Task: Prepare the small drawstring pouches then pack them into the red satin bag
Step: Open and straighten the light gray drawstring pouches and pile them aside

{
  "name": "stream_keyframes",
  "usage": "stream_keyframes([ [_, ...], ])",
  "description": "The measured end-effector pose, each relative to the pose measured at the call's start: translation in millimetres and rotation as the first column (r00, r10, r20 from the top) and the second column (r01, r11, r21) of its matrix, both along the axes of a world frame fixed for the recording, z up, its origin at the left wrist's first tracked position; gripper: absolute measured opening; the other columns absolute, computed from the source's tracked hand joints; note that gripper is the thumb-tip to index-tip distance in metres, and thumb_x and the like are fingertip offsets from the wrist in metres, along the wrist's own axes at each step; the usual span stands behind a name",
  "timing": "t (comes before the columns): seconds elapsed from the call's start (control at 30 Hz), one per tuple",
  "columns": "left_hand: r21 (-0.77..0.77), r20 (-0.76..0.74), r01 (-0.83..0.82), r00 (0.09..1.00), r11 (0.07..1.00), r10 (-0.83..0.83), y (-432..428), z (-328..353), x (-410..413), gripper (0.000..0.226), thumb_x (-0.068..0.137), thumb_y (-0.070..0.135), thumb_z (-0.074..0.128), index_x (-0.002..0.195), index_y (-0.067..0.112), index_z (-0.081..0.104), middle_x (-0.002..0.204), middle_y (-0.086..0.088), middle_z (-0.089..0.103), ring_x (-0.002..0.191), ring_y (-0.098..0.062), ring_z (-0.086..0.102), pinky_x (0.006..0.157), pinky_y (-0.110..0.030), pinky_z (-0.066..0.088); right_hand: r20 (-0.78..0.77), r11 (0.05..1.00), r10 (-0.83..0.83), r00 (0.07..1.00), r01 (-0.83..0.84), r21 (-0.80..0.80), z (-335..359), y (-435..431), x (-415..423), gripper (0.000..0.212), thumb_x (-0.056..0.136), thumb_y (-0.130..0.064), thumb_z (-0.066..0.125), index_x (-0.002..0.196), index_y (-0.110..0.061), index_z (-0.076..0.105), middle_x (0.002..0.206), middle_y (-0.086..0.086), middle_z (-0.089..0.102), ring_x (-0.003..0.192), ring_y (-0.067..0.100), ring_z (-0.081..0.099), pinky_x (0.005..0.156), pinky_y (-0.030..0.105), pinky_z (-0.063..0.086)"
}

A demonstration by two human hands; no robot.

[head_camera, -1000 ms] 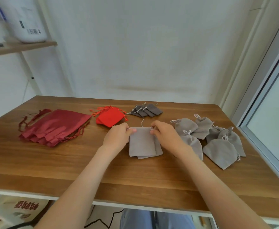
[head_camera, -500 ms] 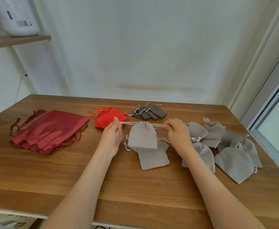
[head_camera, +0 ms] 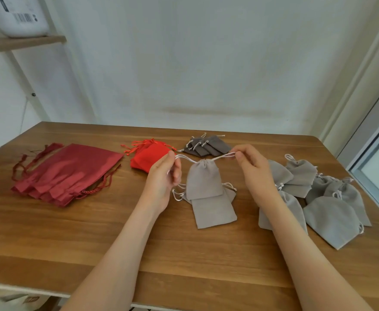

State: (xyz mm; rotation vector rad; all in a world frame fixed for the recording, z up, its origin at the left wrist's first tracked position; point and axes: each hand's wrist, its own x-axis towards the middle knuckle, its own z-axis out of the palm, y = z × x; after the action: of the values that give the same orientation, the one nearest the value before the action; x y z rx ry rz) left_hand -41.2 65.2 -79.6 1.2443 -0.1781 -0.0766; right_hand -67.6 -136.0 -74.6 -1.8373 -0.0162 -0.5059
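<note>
A light grey drawstring pouch (head_camera: pixel 204 179) hangs above the table with its mouth cinched tight. My left hand (head_camera: pixel 165 176) pinches its white cord on the left, and my right hand (head_camera: pixel 252 169) pinches the cord on the right; the cords stretch taut between them. Under it lie flat grey pouches (head_camera: pixel 214 211). Several cinched grey pouches (head_camera: pixel 332 212) are heaped to the right. A stack of dark red satin bags (head_camera: pixel 69 169) lies at the left.
Small bright red pouches (head_camera: pixel 147 157) and small dark grey pouches (head_camera: pixel 208 145) lie at the back of the wooden table (head_camera: pixel 94 239). A shelf with a white container (head_camera: pixel 15 16) hangs at top left. A window frame (head_camera: pixel 372 158) runs along the right.
The pouch was lifted off the flat stack. My hands pulled its cords apart sideways, closing its mouth, and have spread wider still.
</note>
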Motion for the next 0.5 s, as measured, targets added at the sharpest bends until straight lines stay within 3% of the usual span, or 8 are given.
stream_keyframes([
  [0.13,0.291,0.233,-0.076,0.973,0.954,0.007,-5,-4,-6,0.030,0.100,0.014,0.041,0.072,0.012,0.051,0.058,0.002,0.042,0.057,-0.009,0.039,0.059,-0.021,0.034,-0.001,0.992,0.109,0.994,-0.109,0.068,6,11,-4,0.026,0.099,-0.005,0.040,0.099,-0.027,0.055,0.087,-0.002,0.060,0.080,0.002,0.058,0.077,0.020,0.049],
  [0.2,0.456,0.467,-0.272,0.884,0.847,0.033,-9,-11,-7,0.023,0.099,0.014,0.043,0.077,0.014,0.052,0.065,0.004,0.046,0.062,-0.006,0.042,0.062,-0.021,0.035,0.002,0.989,0.147,0.989,-0.147,0.012,7,16,-6,0.029,0.101,-0.007,0.036,0.103,-0.030,0.053,0.083,-0.011,0.053,0.074,-0.006,0.052,0.072,0.013,0.044],
  [0.23,0.496,0.611,-0.423,0.791,0.758,0.042,-10,-14,-8,0.019,0.097,0.016,0.044,0.081,0.015,0.054,0.068,0.006,0.048,0.063,-0.003,0.041,0.065,-0.022,0.033,0.004,0.985,0.170,0.985,-0.170,-0.034,9,19,-8,0.029,0.102,-0.009,0.035,0.105,-0.031,0.053,0.085,-0.016,0.052,0.076,-0.010,0.050,0.074,0.009,0.041],
  [0.3,0.441,0.842,-0.691,0.540,0.573,0.003,-12,-19,-10,0.018,0.096,0.019,0.043,0.086,0.014,0.057,0.076,0.007,0.054,0.069,-0.002,0.038,0.071,-0.024,0.027,0.010,0.965,0.236,0.972,-0.233,-0.118,11,24,-10,0.024,0.102,-0.014,0.038,0.115,-0.028,0.053,0.087,-0.018,0.051,0.080,-0.010,0.049,0.074,0.007,0.038],
  [0.37,0.319,0.937,-0.798,0.348,0.511,-0.042,-15,-19,-13,0.016,0.098,0.019,0.042,0.091,0.014,0.055,0.083,0.000,0.060,0.076,-0.011,0.044,0.074,-0.028,0.026,0.033,0.932,0.306,0.952,-0.292,-0.216,11,28,-12,0.024,0.097,-0.024,0.049,0.120,-0.028,0.053,0.079,-0.012,0.046,0.073,-0.002,0.045,0.069,0.011,0.036],
  [0.43,0.254,0.964,-0.826,0.258,0.503,-0.064,-18,-18,-15,0.018,0.101,0.022,0.036,0.095,0.017,0.052,0.087,-0.002,0.063,0.081,-0.014,0.048,0.074,-0.031,0.026,0.054,0.895,0.329,0.943,-0.293,-0.337,8,30,-13,0.023,0.091,-0.027,0.055,0.113,-0.030,0.058,0.076,-0.011,0.042,0.074,-0.001,0.041,0.069,0.012,0.033],
  [0.5,0.259,0.960,-0.818,0.279,0.514,-0.040,-18,-18,-17,0.022,0.103,0.025,0.031,0.095,0.018,0.050,0.087,0.000,0.063,0.082,-0.012,0.049,0.076,-0.031,0.025,0.034,0.887,0.299,0.954,-0.265,-0.378,7,33,-11,0.012,0.090,-0.024,0.058,0.098,-0.028,0.065,0.076,-0.011,0.043,0.077,0.000,0.041,0.070,0.012,0.032],
])
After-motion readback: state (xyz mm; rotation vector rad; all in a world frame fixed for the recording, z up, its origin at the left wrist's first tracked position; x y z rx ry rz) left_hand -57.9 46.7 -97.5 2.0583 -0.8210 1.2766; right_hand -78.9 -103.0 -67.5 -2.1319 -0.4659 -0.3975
